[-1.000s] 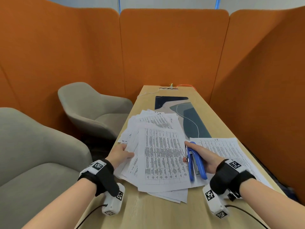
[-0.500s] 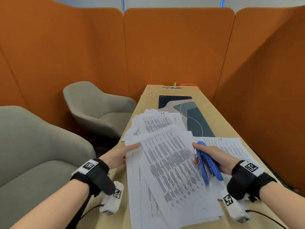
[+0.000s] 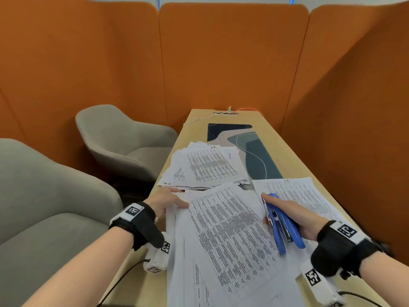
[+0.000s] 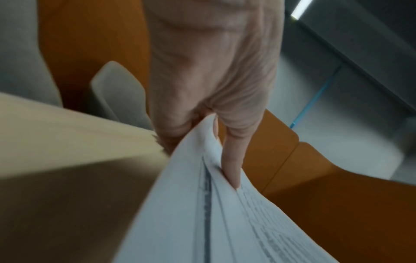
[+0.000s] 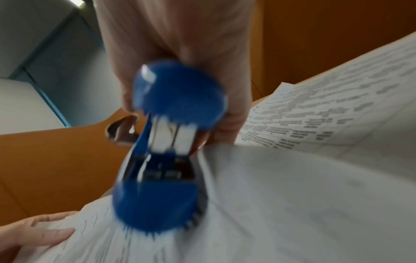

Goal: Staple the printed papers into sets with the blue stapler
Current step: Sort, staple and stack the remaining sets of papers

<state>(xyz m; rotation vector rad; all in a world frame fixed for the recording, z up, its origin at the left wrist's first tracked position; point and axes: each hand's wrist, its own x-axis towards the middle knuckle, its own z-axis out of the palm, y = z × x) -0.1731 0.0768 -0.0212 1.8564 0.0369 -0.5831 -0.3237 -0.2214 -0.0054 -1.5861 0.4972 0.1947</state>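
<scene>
On the table (image 3: 285, 147), left hand (image 3: 164, 201) pinching a paper sheaf (image 3: 228, 235), right hand (image 3: 294, 216) gripping blue stapler (image 3: 282, 227).

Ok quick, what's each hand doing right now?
Left hand: pinching the papers at their left edge, thumb on top.
Right hand: gripping the stapler beside the papers.

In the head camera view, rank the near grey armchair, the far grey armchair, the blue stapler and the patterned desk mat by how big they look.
1. Near grey armchair, though nearness inflates it.
2. Far grey armchair.
3. Patterned desk mat, partly covered by papers.
4. Blue stapler.
</scene>
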